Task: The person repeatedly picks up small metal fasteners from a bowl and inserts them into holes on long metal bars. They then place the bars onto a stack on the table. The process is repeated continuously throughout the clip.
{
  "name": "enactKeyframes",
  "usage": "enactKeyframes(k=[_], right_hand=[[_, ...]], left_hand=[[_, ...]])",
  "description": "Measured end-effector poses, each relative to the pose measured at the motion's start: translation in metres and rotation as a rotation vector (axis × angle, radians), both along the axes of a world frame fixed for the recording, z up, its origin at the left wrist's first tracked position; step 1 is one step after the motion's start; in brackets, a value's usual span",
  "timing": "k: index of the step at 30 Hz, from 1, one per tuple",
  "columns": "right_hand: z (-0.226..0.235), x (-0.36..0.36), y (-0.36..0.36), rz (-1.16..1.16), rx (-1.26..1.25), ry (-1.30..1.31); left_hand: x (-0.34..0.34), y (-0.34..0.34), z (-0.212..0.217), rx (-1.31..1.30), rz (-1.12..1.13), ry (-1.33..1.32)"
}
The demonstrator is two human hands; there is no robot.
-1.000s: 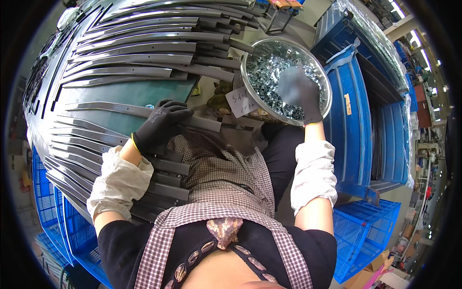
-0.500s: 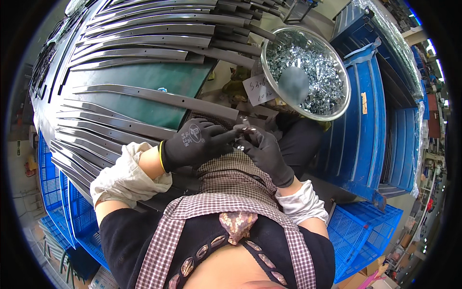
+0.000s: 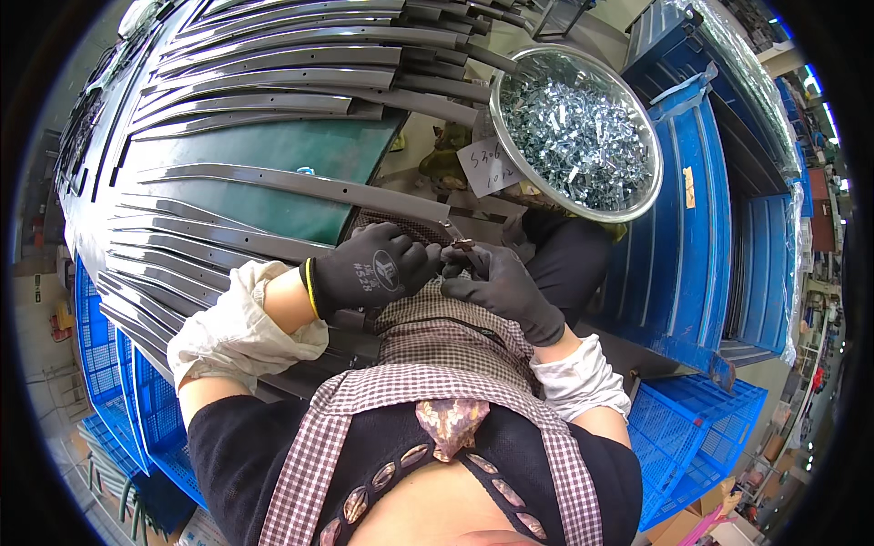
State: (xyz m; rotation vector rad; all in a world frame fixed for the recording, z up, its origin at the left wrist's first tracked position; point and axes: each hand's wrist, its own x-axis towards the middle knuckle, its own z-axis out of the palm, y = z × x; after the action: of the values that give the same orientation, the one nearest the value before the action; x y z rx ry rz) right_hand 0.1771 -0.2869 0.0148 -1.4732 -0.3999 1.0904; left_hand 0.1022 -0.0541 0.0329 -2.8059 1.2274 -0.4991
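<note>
Both my hands wear dark gloves and meet in front of my checked apron. My left hand [image 3: 375,270] is closed, fingers curled, its fingertips against those of my right hand; what they pinch, if anything, is hidden. My right hand [image 3: 508,293] is closed on a small metal clip [image 3: 463,244] that shows between thumb and fingers. Just beyond the hands is the end of a long, curved dark-grey strip [image 3: 300,185] with small holes, lying across the table. A shiny bit of metal [image 3: 445,223] shows at that strip's end.
A metal bowl [image 3: 657,173] heaped with small metal clips [image 3: 583,136] stands at the far right, by a handwritten paper card [image 3: 487,167]. More dark strips [image 3: 273,77] cover the green-topped table [image 3: 264,150]. A blue metal bin [image 3: 678,246] stands right; blue plastic crates [image 3: 696,437] flank me.
My left fingers have curled in from reaching toward my right hand. A bright bit of metal now shows at the strip's end. The grey round blur over the bowl is gone.
</note>
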Motion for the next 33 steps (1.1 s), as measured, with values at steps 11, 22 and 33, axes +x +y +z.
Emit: enactKeyframes(k=[11,22,33], right_hand=[[-0.020,0.018,-0.008,-0.055,-0.073,-0.867],[-0.039,0.061,0.019,0.144,0.028,-1.139],[-0.059,0.059,0.004,0.005,-0.065,-1.038]], left_hand=[[0.035,0.022,-0.011,-0.381,0.153,0.125],[0.045,0.053,-0.033,-0.586,0.230,0.627],[0.046,0.054,-0.032,-0.555,0.245,0.554]])
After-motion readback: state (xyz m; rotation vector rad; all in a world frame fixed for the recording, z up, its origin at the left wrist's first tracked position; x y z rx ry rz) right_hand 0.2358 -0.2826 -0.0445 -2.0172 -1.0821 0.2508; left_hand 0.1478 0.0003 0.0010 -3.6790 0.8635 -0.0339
